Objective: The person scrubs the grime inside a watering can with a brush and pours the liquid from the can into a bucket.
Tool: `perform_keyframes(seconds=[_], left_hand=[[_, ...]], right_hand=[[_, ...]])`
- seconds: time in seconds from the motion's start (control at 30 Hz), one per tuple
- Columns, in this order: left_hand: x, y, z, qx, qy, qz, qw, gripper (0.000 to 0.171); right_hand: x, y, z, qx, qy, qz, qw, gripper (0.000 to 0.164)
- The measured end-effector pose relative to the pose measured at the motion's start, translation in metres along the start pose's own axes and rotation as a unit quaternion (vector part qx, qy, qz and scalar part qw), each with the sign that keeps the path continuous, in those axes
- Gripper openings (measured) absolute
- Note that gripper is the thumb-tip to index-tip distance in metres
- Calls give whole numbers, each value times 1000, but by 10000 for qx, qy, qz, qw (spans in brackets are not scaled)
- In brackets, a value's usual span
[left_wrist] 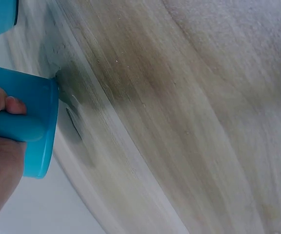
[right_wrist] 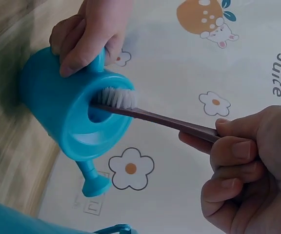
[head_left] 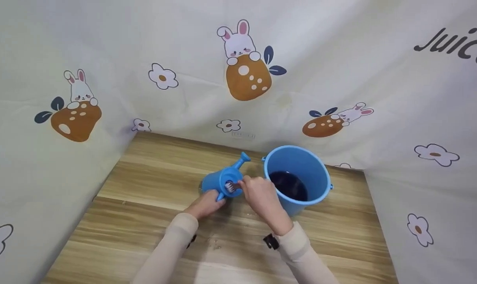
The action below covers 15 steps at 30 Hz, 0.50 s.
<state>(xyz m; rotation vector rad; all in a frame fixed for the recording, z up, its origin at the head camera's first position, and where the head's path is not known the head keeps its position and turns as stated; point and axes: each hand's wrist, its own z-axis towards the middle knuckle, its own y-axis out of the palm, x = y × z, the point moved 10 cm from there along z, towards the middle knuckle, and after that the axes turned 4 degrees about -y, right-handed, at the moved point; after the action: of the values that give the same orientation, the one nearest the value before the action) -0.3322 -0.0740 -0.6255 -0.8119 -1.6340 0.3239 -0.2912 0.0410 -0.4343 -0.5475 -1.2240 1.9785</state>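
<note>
A small blue watering can [head_left: 213, 181] is tilted over the wood-grain surface, its spout toward the back wall. My left hand [head_left: 206, 204] grips its handle; in the left wrist view the fingers [left_wrist: 14, 105] curl round that handle. My right hand [head_left: 259, 196] holds a brush with a dark brown handle [right_wrist: 172, 123] and white bristles [right_wrist: 118, 97]. The bristle head sits at the can's top opening, partly inside it. The can's inner bottom is hidden.
Just right of the can stands a blue bucket [head_left: 297, 157] with dark liquid [head_left: 289, 186] at its bottom. The wood-grain surface [head_left: 155, 173] has wet spots. Pale sheeting [head_left: 183, 106] printed with rabbits and flowers rises at the back and both sides.
</note>
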Motion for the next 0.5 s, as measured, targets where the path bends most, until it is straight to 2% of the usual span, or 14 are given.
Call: perform_keyframes(seconds=[0.2,0.33,0.4,0.5], left_hand=[[-3,-1,1,20,-172,-50,9998,35],[-2,4,2,-119,-128,-35,9998,35],[-1,4,2,-148,-115,3,9998,35],[-2,-5,3,23,-85,54,9999,35]], right_hand=[[4,-14,1,153,126,61,9998,27],[6,-22,-3,195,100,31,9998,28],[9,-38,-2,388,140,108,9991,27],[23,-83,6,977,392,397,9937,22]])
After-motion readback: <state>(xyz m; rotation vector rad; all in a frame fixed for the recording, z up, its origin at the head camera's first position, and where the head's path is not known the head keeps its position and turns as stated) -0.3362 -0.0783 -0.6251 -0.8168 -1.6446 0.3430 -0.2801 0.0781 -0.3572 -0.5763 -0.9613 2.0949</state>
